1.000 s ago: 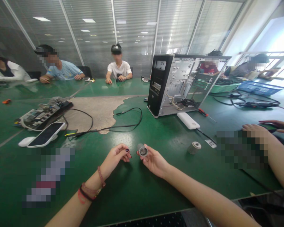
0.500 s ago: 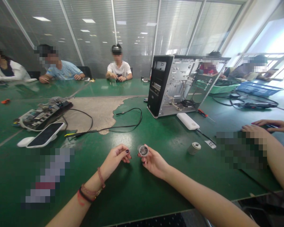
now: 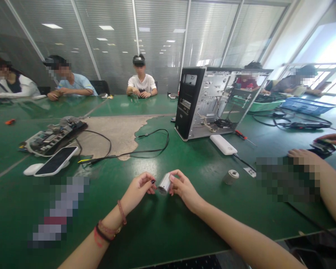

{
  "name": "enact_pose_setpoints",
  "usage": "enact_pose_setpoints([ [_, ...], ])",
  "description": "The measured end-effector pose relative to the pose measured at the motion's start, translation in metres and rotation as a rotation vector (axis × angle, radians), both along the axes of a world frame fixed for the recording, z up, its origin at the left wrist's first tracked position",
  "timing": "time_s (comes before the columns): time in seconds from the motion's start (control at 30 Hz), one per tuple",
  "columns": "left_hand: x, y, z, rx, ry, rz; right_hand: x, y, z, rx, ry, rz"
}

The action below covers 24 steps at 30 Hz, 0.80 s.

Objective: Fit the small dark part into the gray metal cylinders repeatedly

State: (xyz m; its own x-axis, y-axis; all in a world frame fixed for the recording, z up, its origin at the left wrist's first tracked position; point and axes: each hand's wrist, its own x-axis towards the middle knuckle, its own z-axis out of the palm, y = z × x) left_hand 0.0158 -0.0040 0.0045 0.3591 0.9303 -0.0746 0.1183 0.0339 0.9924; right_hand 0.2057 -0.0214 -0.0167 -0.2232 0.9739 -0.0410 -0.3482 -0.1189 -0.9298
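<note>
Pinching tilted silver metal cylinder (image 3: pixel 164 183) in my right hand (image 3: pixel 182 188), at near centre. My left hand (image 3: pixel 142 185), curled, just left of it; cannot tell whether gripping anything. Grey cylinder (image 3: pixel 231 178) upright at right; computer tower (image 3: pixel 184 108) beyond.

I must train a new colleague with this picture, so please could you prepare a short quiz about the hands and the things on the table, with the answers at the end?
1. Multiple choice: what does the right hand hold?
A) a screwdriver
B) a silver cylinder
C) a cable

2. True or false: the phone lies to the left of the PC case.

3. Fill in the gap: a second cylinder stands on the table, to the ____ of the right hand.

Key: 1. B; 2. True; 3. right.
</note>
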Motion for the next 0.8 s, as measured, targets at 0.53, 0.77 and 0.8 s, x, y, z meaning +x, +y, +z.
enact_pose_setpoints([
  [0.53,0.001,-0.010,-0.001,0.346,0.174,-0.124,0.006,-0.003,0.003,0.877,-0.920,0.017],
  [0.77,0.006,-0.012,0.001,0.470,0.412,-0.121,0.006,-0.006,0.007,0.923,-0.845,0.106],
  [0.8,0.006,-0.012,0.001,0.492,0.423,-0.129,0.006,-0.006,0.007,0.924,-0.838,0.112],
])
